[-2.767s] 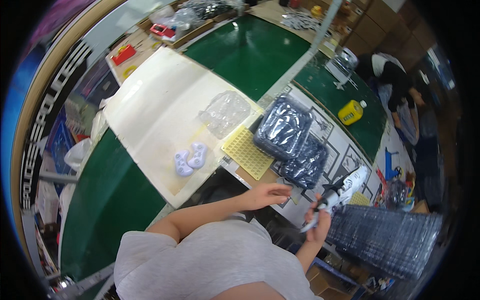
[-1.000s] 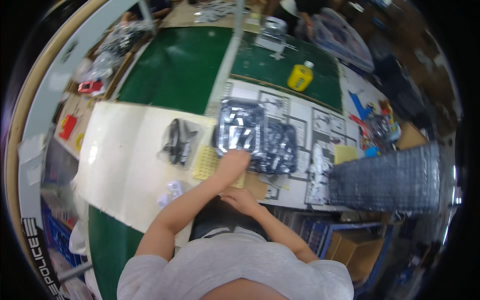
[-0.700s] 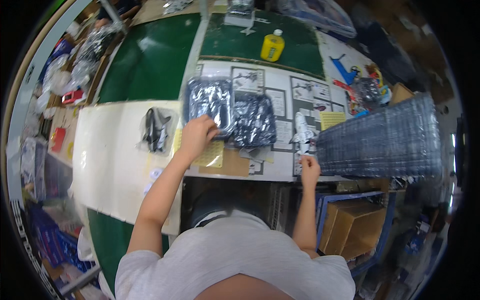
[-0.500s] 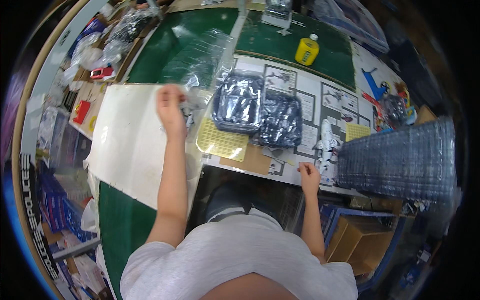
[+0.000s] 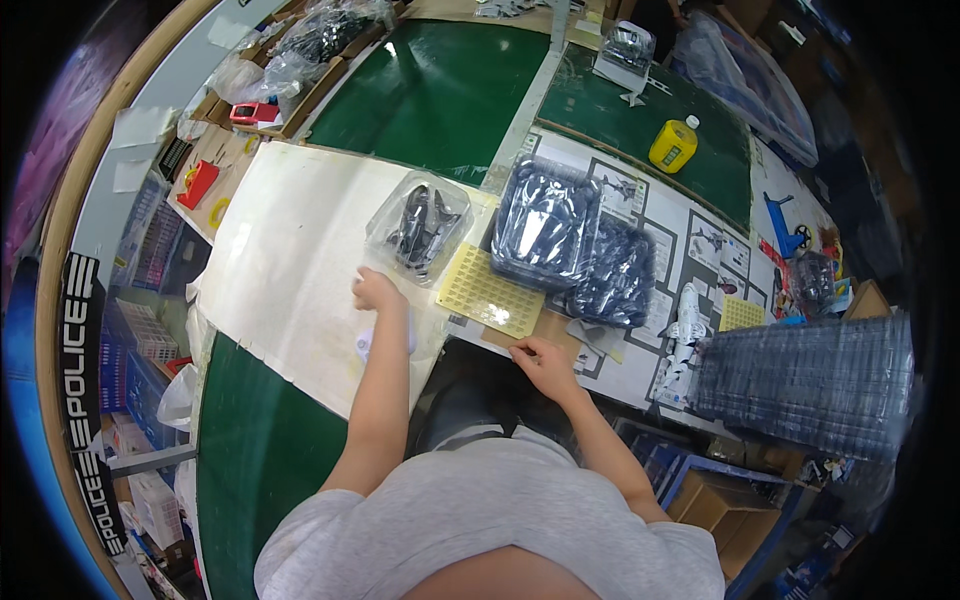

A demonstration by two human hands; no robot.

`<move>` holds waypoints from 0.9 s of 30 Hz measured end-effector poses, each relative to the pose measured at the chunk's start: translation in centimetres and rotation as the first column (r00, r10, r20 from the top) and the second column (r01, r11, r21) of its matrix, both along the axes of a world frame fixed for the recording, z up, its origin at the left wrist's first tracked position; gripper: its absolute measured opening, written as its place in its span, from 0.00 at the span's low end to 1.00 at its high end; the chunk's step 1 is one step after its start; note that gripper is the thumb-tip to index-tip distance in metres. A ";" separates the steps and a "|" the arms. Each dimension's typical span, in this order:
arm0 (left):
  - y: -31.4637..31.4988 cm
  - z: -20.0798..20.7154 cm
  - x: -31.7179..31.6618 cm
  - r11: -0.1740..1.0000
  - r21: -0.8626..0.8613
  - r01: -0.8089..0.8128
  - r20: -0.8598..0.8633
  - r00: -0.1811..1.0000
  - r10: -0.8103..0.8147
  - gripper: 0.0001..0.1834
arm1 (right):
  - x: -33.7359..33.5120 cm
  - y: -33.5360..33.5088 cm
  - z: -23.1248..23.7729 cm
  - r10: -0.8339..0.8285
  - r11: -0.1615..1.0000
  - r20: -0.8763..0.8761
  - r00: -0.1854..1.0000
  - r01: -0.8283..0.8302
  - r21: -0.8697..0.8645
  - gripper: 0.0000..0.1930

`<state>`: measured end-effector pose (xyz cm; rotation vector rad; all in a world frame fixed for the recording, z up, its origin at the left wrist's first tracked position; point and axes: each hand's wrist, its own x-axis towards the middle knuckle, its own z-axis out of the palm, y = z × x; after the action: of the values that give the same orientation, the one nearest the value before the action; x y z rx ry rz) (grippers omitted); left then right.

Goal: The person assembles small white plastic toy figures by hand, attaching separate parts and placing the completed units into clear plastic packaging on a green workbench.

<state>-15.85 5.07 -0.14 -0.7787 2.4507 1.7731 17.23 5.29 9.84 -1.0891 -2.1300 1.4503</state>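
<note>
While the left hand curls left of centre, a clear plastic tray of black parts lies just higher in frame.
Right hand: lower centre; cannot tell either grip's closure.

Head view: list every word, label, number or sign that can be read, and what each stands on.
Black strip at far left: large white capital letters, a repeated word; legible, but I do not copy out wording.
Yellow bottle with a white cap: dark marks on its side, too small to read.
Printed sheets at right: framed pictures with captions, too small to read.
Clear tray beyond the left hand: no lettering discernible.
</note>
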 end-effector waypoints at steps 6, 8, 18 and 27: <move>-1.4 9.5 3.0 -0.144 -0.890 0.432 0.076 -0.171 -0.982 0.32 | -2.1 -0.9 -0.5 0.017 0.994 0.001 1.000 -0.017 -0.106 0.10; -1.2 8.2 1.1 -0.270 -0.778 0.567 0.231 -0.141 -0.963 0.32 | -3.0 -1.2 -0.3 0.080 0.995 0.037 0.996 -0.078 -0.055 0.10; -11.7 5.6 5.7 -0.154 -0.687 0.710 0.320 0.105 -0.942 0.42 | -1.1 -2.4 -2.0 -0.056 0.994 0.114 0.992 0.067 -0.089 0.09; -9.2 11.3 4.0 0.261 0.729 0.633 -0.015 0.395 -0.918 0.30 | -5.5 -1.4 1.8 -0.012 0.985 -0.056 0.998 0.021 0.170 0.21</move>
<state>-11.84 -4.15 11.21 0.2126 1.2676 1.5174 11.75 3.93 11.67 -0.9903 -2.1567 1.2485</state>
